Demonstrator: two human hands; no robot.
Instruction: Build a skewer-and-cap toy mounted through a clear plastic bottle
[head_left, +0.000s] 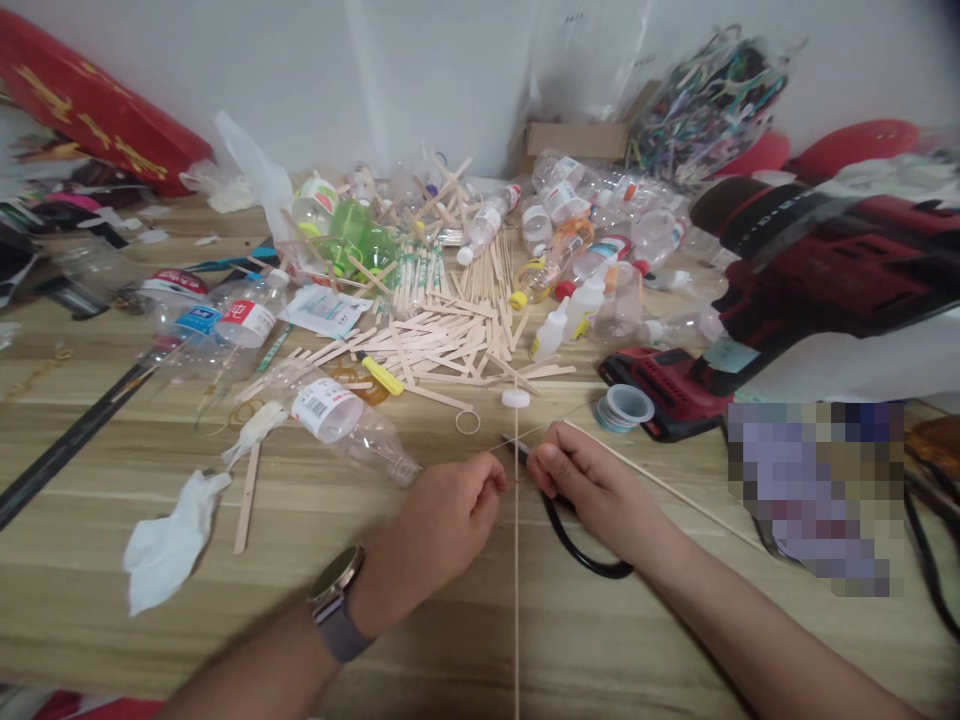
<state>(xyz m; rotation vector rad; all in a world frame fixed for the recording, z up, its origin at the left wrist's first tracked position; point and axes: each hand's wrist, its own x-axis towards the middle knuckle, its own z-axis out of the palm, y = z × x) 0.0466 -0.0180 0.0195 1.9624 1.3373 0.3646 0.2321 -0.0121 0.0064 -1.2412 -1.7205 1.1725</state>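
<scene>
My left hand, with a watch on its wrist, pinches a fine thread. The thread runs across a thin wooden skewer to my right hand, whose thumb and fingers are closed on it. The skewer lies lengthwise between both hands, and a white bottle cap sits near its far end. Under my right hand is a pair of scissors with black handles, its tip showing at the left; its other parts are hidden. A spool stands beyond my right hand.
A red and black cordless drill stands at the right. Popsicle sticks, skewers and plastic bottles crowd the back. One bottle lies left of my hands, near a yellow cutter. Another skewer slants beside my right forearm.
</scene>
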